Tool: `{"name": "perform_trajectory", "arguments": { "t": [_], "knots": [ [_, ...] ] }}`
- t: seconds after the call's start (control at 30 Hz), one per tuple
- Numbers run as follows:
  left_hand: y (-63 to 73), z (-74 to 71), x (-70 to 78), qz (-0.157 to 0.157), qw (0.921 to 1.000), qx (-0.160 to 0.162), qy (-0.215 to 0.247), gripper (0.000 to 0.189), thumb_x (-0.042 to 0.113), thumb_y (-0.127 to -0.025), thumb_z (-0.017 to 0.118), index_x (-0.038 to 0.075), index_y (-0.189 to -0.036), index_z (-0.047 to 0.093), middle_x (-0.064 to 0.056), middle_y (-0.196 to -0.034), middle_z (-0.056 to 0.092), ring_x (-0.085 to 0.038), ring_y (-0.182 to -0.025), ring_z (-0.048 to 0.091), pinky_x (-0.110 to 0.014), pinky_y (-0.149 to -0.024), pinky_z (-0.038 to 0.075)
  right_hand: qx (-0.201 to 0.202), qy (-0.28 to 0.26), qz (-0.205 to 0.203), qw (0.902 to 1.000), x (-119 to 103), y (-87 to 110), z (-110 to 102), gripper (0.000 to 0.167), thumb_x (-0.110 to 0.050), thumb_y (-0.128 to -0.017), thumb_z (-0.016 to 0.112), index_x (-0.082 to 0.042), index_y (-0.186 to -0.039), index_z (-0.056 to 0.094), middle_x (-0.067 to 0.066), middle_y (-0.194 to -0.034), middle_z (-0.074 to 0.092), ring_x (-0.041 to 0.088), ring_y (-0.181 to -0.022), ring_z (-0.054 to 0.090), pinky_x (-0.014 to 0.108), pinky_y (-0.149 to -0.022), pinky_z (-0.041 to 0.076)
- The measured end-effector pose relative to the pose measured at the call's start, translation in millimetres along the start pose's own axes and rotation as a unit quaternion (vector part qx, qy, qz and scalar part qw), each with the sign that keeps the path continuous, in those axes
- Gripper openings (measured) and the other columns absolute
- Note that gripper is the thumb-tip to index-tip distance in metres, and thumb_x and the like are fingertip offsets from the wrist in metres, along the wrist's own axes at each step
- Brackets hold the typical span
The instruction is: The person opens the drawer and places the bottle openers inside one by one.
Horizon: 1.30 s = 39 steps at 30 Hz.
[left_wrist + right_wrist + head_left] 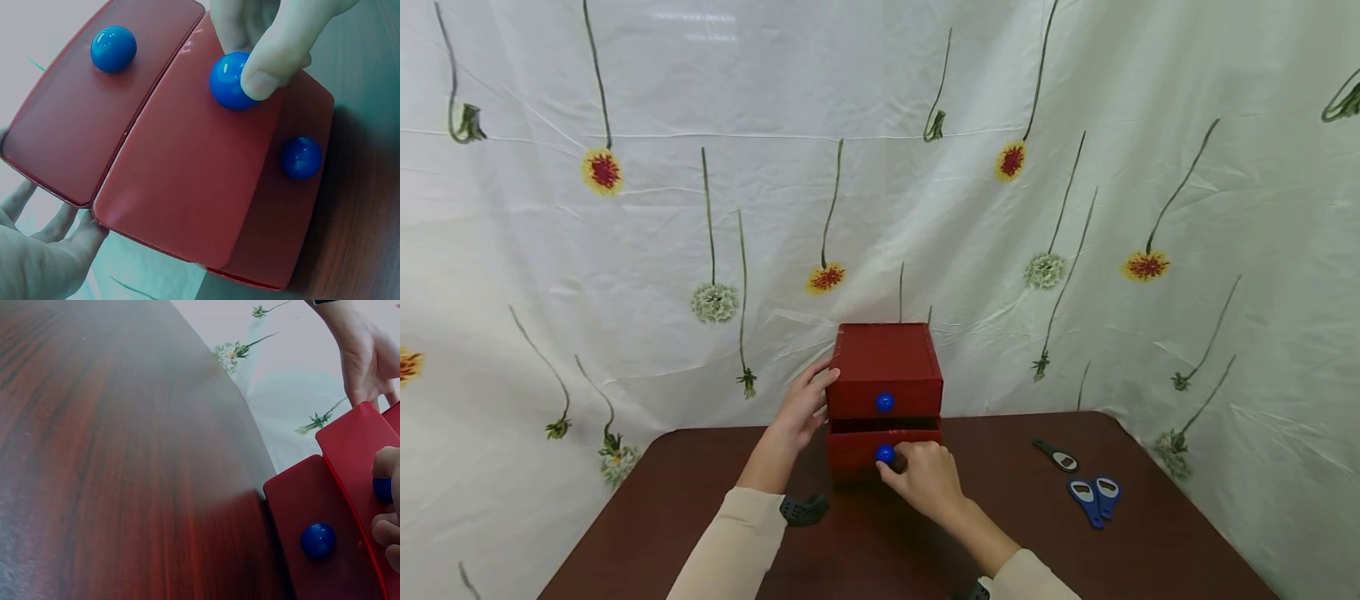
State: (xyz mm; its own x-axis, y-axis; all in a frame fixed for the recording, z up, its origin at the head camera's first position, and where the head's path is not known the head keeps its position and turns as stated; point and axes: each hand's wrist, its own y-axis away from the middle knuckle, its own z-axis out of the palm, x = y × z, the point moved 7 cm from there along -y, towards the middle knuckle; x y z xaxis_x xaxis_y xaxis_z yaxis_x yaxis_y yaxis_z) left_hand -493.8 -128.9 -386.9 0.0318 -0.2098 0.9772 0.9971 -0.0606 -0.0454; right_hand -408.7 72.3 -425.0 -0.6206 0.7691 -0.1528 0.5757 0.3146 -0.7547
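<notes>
On three red drawers (169, 162), three blue knobs (226, 84); right hand (927, 481) pinches one.

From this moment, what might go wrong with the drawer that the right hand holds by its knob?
The glossy round blue knob might slip from the right hand, which pinches it. The middle drawer stands partly out, so pulling too far might drop it. The red cabinet might slide if the left hand at its side steadies it too little.

Drawers (172, 165) are red, knobs (885, 402) blue, cloth (895, 208) flower-patterned.
</notes>
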Motion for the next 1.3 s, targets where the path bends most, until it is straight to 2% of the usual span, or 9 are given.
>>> {"name": "perform_trajectory", "arguments": {
  "t": [0.13,0.3,0.4,0.63,0.83,1.13,1.3],
  "knots": [
    [-0.6,-1.0,0.2,-0.002,1.0,0.003,-0.003,0.06,0.032,-0.104,0.065,0.017,-0.158,0.042,-0.018,-0.15,0.051,-0.035,-0.133,0.053,-0.05,-0.104,0.041,-0.013,0.002,-0.001,0.9999,1.2,-4.0,1.0,0.032,-0.036,-0.084,0.086,-0.017,-0.067,0.066,-0.012,-0.055,0.046,0.001,-0.05,0.039,0.017,-0.043,0.033],
    [-1.6,-0.4,0.0,-0.003,1.0,0.001,-0.002,0.062,0.032,-0.103,0.066,0.016,-0.158,0.042,-0.018,-0.15,0.051,-0.035,-0.133,0.053,-0.051,-0.105,0.041,-0.022,0.001,0.001,0.9997,6.4,-10.3,3.8,0.042,-0.035,-0.084,0.086,-0.021,-0.06,0.055,-0.014,-0.054,0.04,0.001,-0.048,0.036,0.018,-0.041,0.031],
    [-1.3,0.1,-1.4,-0.002,1.0,0.0,-0.001,0.061,0.032,-0.104,0.065,0.016,-0.158,0.042,-0.018,-0.15,0.051,-0.035,-0.133,0.053,-0.051,-0.105,0.04,-0.039,0.005,0.014,0.9991,12.6,-14.4,8.5,0.042,-0.036,-0.086,0.085,-0.021,-0.061,0.055,-0.013,-0.053,0.041,0.001,-0.047,0.038,0.018,-0.041,0.032],
    [-0.6,1.0,-1.5,0.0,0.9999,0.009,-0.006,0.061,0.032,-0.101,0.069,0.018,-0.156,0.045,-0.016,-0.147,0.054,-0.034,-0.13,0.054,-0.051,-0.104,0.041,-0.057,-0.042,0.061,0.9956,23.5,-20.2,17.1,0.028,-0.032,-0.088,0.084,-0.01,-0.076,0.071,-0.006,-0.065,0.063,0.002,-0.052,0.053,0.018,-0.048,0.044],
    [-0.5,-0.4,-0.8,-0.003,0.9999,0.012,-0.004,0.06,0.031,-0.101,0.068,0.02,-0.156,0.046,-0.013,-0.149,0.053,-0.033,-0.134,0.051,-0.055,-0.105,0.039,-0.065,-0.056,0.079,0.9931,24.3,-17.2,18.8,0.025,-0.033,-0.091,0.083,-0.009,-0.086,0.075,-0.004,-0.072,0.068,0.004,-0.058,0.058,0.021,-0.052,0.048],
    [-1.6,0.8,-2.1,-0.007,0.9999,0.009,0.0,0.059,0.032,-0.102,0.068,0.022,-0.156,0.046,-0.014,-0.148,0.053,-0.033,-0.135,0.049,-0.056,-0.104,0.039,-0.107,-0.071,0.087,0.9879,26.0,-11.1,13.4,0.022,-0.027,-0.094,0.079,-0.007,-0.103,0.076,-0.001,-0.088,0.074,0.01,-0.072,0.067,0.028,-0.06,0.054],
    [-2.7,0.5,-1.9,-0.011,0.9999,0.01,0.0,0.06,0.032,-0.102,0.068,0.022,-0.157,0.045,-0.012,-0.149,0.052,-0.033,-0.135,0.049,-0.057,-0.105,0.038,-0.116,-0.079,0.085,0.9865,26.9,-6.9,11.8,0.022,-0.026,-0.094,0.079,-0.007,-0.104,0.077,0.001,-0.091,0.074,0.013,-0.075,0.069,0.029,-0.062,0.055]
  ]
}}
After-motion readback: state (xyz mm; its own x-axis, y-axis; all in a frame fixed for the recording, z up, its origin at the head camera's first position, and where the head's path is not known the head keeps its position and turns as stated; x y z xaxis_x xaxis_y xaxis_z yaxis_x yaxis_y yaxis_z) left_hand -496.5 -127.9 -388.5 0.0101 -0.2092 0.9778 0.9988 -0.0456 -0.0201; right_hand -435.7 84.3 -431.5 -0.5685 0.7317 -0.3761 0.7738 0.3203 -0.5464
